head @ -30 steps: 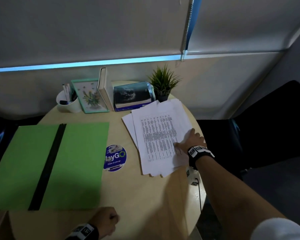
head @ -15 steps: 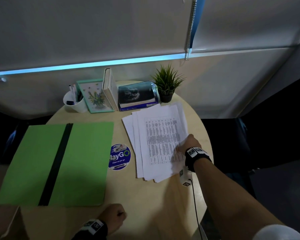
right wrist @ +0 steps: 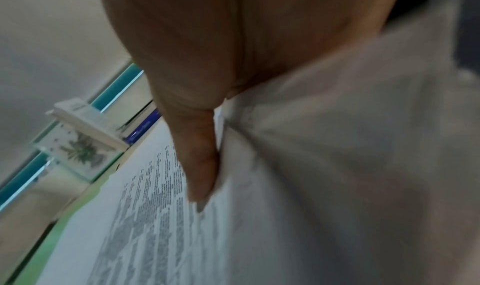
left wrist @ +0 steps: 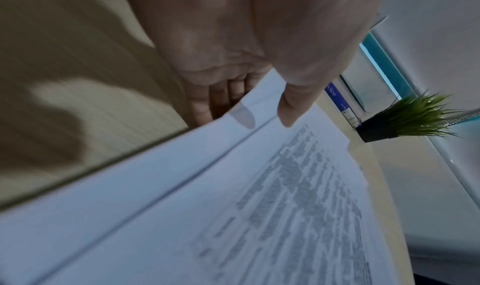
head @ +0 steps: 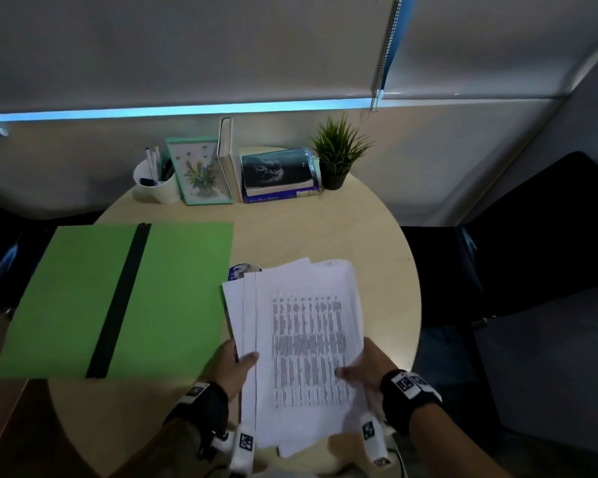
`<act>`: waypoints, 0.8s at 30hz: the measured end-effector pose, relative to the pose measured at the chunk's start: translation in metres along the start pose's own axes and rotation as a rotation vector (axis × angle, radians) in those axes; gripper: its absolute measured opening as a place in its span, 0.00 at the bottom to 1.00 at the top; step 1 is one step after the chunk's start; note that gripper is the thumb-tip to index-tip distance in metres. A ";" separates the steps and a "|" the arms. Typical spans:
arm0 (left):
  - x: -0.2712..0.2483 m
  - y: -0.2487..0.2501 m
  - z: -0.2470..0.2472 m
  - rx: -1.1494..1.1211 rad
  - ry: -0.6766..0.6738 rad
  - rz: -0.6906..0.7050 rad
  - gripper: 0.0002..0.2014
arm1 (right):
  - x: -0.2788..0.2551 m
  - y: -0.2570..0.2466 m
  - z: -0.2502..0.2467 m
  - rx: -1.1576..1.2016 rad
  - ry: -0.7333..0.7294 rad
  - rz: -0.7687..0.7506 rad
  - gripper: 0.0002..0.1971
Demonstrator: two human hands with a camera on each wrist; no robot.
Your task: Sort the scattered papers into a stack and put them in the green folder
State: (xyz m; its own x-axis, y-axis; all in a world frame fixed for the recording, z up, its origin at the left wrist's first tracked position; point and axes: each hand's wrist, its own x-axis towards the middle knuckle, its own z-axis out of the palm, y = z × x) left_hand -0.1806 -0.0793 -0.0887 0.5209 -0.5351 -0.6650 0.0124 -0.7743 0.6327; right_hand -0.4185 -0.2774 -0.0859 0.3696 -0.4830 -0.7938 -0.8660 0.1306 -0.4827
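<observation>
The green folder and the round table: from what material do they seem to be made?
The green folder looks like matte card or thin board: flat, even colour, no shine, with a black strip, perhaps fabric or tape, along its spine. The round table looks like pale wood or wood-look laminate; the left wrist view shows faint straight grain lines.

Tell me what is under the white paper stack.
Under the white paper stack, a blue round sticker peeks out at its far-left corner; left hand fingers reach beneath. The rest is covered.

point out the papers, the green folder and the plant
papers (head: 301, 339), head view, on the printed top sheet
green folder (head: 180, 298), head view, on the right flap
plant (head: 339, 150), head view, on the leaves above the pot
</observation>
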 end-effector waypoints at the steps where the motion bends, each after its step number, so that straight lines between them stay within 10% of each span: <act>1: 0.004 -0.003 0.001 0.009 0.003 0.009 0.25 | -0.010 -0.002 0.006 -0.047 -0.022 0.005 0.38; 8: 0.029 -0.015 -0.003 0.200 0.005 -0.015 0.46 | -0.017 -0.027 0.036 0.107 0.240 -0.009 0.33; 15: 0.011 0.010 -0.018 0.188 -0.106 0.062 0.37 | -0.036 -0.036 0.055 0.225 0.261 -0.005 0.16; 18: -0.004 0.016 -0.023 0.063 -0.128 0.047 0.20 | -0.056 -0.030 0.060 0.328 0.320 -0.083 0.12; 24: 0.000 0.033 -0.043 -0.357 -0.301 -0.054 0.38 | -0.104 -0.053 0.047 0.636 0.301 -0.291 0.16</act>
State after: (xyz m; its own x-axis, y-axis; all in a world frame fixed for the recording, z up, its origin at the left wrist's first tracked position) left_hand -0.1435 -0.0902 -0.0507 0.2410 -0.6123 -0.7530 0.3535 -0.6672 0.6557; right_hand -0.3948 -0.1935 0.0044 0.3668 -0.7775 -0.5107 -0.3529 0.3916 -0.8497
